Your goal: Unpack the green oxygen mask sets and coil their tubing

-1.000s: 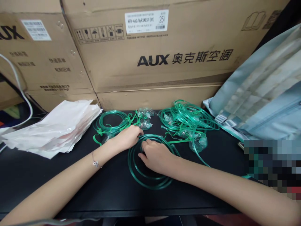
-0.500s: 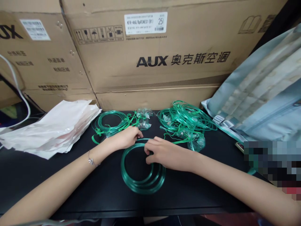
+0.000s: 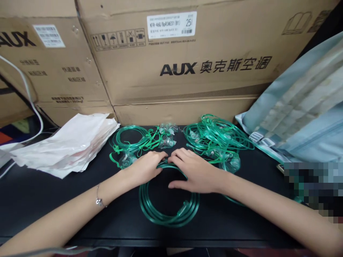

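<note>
Meeting at the 12 o'clock edge of a coil of green tubing point(image 3: 168, 222), the left hand point(image 3: 151, 166) and right hand point(image 3: 198, 171) come almost fingertip to fingertip, the coil lying on the black table point(image 3: 118, 221) close to its near edge. The left fingers bend over the loops at 11 o'clock with the thumb tucked below, and I cannot tell from here whether they actually pinch the tube. The right hand arches over 1 o'clock, thumb spread well away from the fingers, so it looks to be steadying or guiding the loops rather than gripping them. Working from both sides probably helps springy tubing stay round; a tube end point(image 3: 184, 207) lies loose inside the ring toward 4 o'clock.

Reading from the coil, a tidier looped bundle point(image 3: 130, 144) sits toward 10 or 11 o'clock with clear masks beside it, while a tangled heap of tubing point(image 3: 219, 132) spreads toward 1 or 2, perhaps kept apart so strands don't snag. White packets point(image 3: 64, 142) are stacked toward 10, seemingly out of the arms' way. Cardboard boxes point(image 3: 187, 85) wall off 12 o'clock, and a pale blue bag point(image 3: 308, 103) leans at 2
</note>
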The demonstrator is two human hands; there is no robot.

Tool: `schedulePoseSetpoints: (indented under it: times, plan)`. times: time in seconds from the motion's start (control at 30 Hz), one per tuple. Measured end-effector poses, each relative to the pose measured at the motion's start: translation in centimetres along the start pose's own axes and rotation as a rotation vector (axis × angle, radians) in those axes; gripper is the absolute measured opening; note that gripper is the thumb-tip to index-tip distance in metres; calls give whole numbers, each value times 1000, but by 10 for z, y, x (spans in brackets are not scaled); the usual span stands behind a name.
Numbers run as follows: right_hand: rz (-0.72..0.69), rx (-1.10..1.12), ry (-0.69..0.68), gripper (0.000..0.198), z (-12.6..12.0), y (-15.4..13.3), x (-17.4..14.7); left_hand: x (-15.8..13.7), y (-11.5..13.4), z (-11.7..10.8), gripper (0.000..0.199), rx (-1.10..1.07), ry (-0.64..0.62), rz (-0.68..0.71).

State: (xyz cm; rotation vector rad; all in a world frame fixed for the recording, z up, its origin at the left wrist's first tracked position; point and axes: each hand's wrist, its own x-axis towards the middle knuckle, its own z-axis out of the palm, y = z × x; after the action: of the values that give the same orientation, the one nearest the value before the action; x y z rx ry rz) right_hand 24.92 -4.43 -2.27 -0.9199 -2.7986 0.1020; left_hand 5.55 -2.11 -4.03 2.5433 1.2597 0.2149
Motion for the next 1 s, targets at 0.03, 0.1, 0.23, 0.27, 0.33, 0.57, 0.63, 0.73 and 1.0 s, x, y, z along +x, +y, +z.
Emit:
schedulePoseSetpoints:
  times: [0.03, 0.1, 0.23, 0.27, 0.33, 0.57, 0.63, 0.73, 1.0]
  plan:
    - [-53, 16, -14, 54, -1, -7, -3, 0, 1, 0, 40, 3, -1, -9]
    - [-214, 54, -107, 40, -3, -18, -9, 0, 2, 0, 40, 16, -8, -30]
    - [-338, 47, -259, 20, -8, -19, -16, -1, 3, -1, 42, 18, -43, -17]
    - [-315, 34, -264, 22, -8, -15, -16, -1, 3, -1, 44, 5, -50, 10]
    - [-252, 21, -241, 25, -8, -6, -14, -2, 2, -1, 49, -44, -54, 85]
    - [44, 253, -108, 20, 5, 8, -9, -4, -5, 6, 49, -174, 81, 108]
    - [72, 282, -110, 18, 10, 7, -10, -8, -4, 7, 40, -96, 112, 35]
    - [109, 295, -70, 22, 14, 6, -11, -13, 3, 3, 28, 89, 88, -53]
    - [120, 221, -112, 58, 19, 9, -1, -9, 9, -5, 28, 185, -45, -104]
